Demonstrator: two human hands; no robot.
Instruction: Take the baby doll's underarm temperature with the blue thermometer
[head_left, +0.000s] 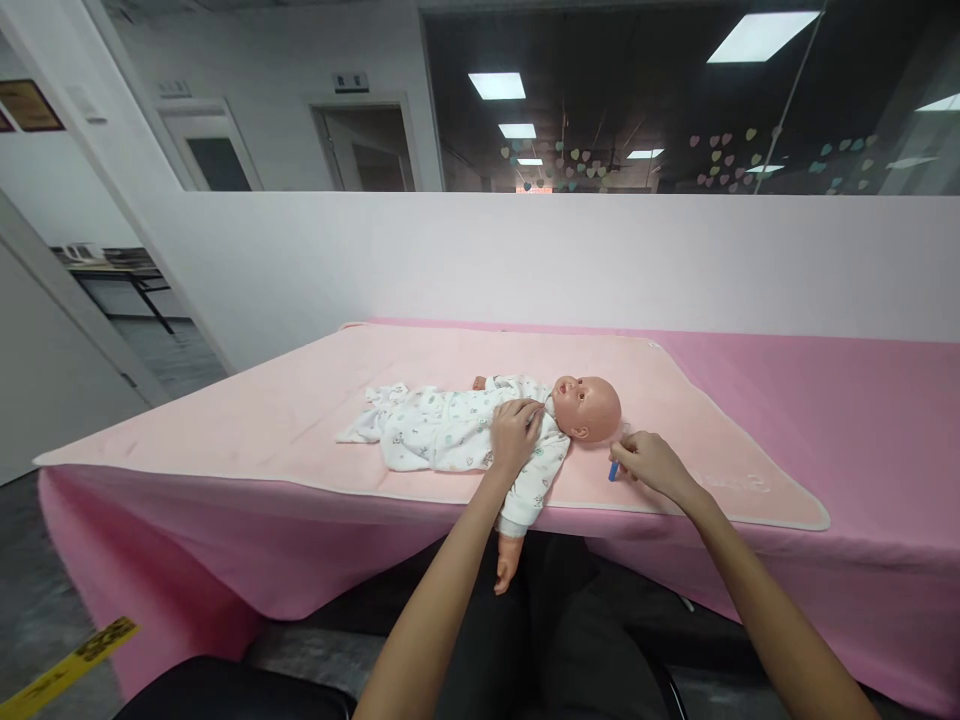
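Observation:
A baby doll (pixel 450 425) in a white printed sleepsuit lies on its back, head to the right, on a peach blanket (pixel 285 410). One doll arm hangs over the table's front edge. My left hand (pixel 515 432) rests on the doll's upper chest by the collar, its fingers laid over the cloth. Just right of the doll's head, my right hand (pixel 651 462) is closed around a small blue stick-like item (pixel 613 470). Something pale shows above that grip, close to the head, too faint to name. The item's exact kind is hidden by my fingers.
Pink cloth (pixel 885 440) covers the table and drapes over its front. A white wall (pixel 600 260) with a window above stands behind. My legs and a black chair (pixel 232 690) are below the front edge. A yellow strip (pixel 67 665) shows at lower left.

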